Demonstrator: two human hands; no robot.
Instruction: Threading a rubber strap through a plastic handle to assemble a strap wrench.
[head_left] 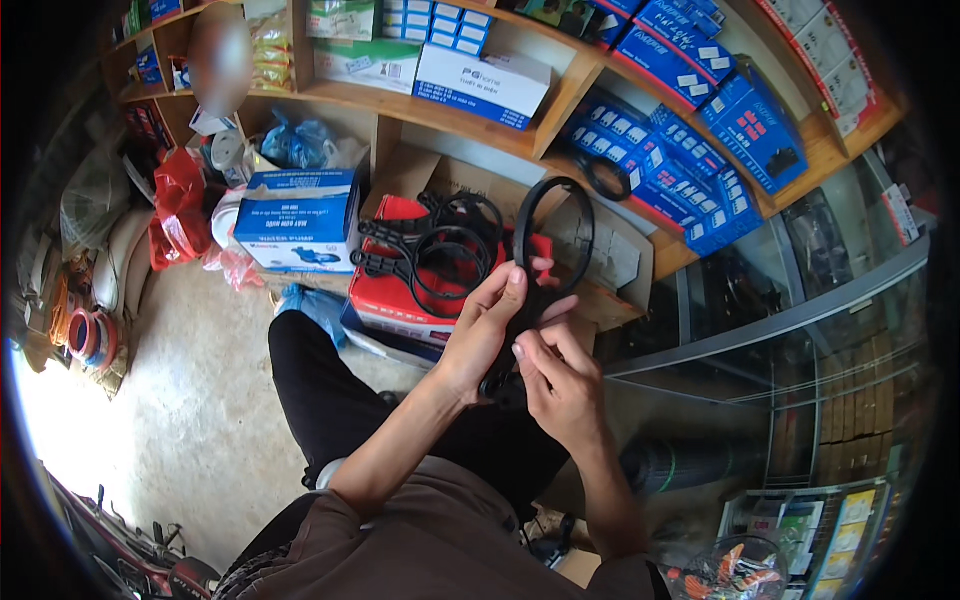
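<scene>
A black plastic filter-housing wrench (525,235), a large ring on a flat handle, is held upright in front of me. My left hand (488,325) is closed round its handle just below the ring. Lower on that handle, the bent fingers of my right hand (562,385) pinch it from the right; the exact grip is partly hidden. Several similar black wrenches (440,262) lie in a heap on a red box (395,290) just beyond my left hand. Another black ring (606,178) rests by the blue boxes on the shelf.
A blue-and-white pump carton (300,220) stands left of the red box. Wooden shelves (560,105) with blue packages (640,150) curve behind. At right runs a glass display case (780,330). Red plastic bags (180,215) hang at left, and a bicycle (130,550) stands at lower left.
</scene>
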